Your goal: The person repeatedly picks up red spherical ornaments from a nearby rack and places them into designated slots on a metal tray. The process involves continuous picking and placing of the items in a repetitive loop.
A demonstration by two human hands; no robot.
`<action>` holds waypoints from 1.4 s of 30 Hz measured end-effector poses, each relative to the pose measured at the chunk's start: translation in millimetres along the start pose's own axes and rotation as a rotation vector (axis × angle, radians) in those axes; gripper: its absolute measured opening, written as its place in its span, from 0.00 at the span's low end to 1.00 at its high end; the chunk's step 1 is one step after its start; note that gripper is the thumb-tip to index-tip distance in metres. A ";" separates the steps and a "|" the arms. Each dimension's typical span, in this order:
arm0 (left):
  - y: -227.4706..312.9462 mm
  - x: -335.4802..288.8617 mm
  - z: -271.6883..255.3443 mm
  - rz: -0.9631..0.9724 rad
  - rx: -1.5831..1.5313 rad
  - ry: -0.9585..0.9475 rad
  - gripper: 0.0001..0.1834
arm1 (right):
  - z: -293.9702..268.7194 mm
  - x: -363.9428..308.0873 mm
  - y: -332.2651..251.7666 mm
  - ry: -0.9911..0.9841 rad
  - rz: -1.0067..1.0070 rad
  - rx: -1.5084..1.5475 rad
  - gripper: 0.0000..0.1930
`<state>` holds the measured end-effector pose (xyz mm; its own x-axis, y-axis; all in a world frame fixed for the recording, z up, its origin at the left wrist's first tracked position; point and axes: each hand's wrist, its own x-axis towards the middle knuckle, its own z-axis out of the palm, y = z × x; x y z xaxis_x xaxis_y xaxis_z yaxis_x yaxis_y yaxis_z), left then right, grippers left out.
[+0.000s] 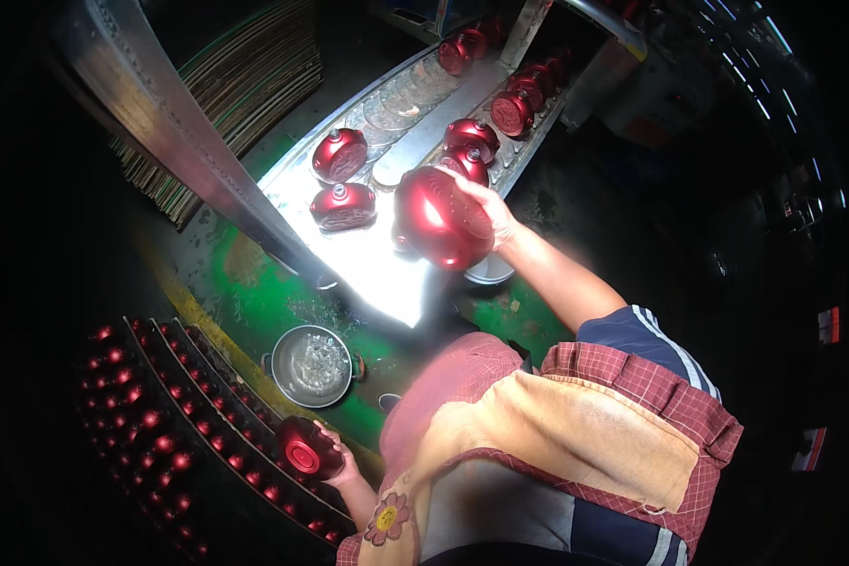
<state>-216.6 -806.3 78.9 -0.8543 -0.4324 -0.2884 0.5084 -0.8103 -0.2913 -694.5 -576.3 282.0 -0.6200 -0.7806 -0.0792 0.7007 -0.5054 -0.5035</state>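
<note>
My right hand grips the right side of a large glossy red round vessel, held up over the near end of a brightly lit metal bench. Down at the lower left, my left hand is closed on the edge of a smaller dark red round vessel with a ringed disc on its face. Two similar red vessels, one behind another, stand on the bench's left side. More red vessels line its right side, partly behind the raised one.
A grey two-handled pan sits on the green floor below the bench. Rows of small red shiny pieces fill racks at the lower left. A metal post rises left of the bench, near stacked flat sheets.
</note>
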 end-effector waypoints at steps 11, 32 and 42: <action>-197.4 125.2 131.7 0.489 1.001 0.029 0.33 | -131.5 267.3 -208.4 0.426 -0.867 -1.873 0.21; -365.8 597.4 135.8 1.083 2.570 0.170 0.31 | -334.8 101.5 -325.7 0.339 -0.068 -1.741 0.51; -422.4 470.6 191.9 0.216 2.336 -0.099 0.28 | -397.3 129.5 -367.2 0.861 -0.426 -1.960 0.41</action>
<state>-854.1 -743.4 241.3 -0.8625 -0.4935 -0.1122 -0.3136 0.3471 0.8838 -1172.4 -345.8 114.8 -0.9503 -0.1624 0.2655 -0.2860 0.7922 -0.5391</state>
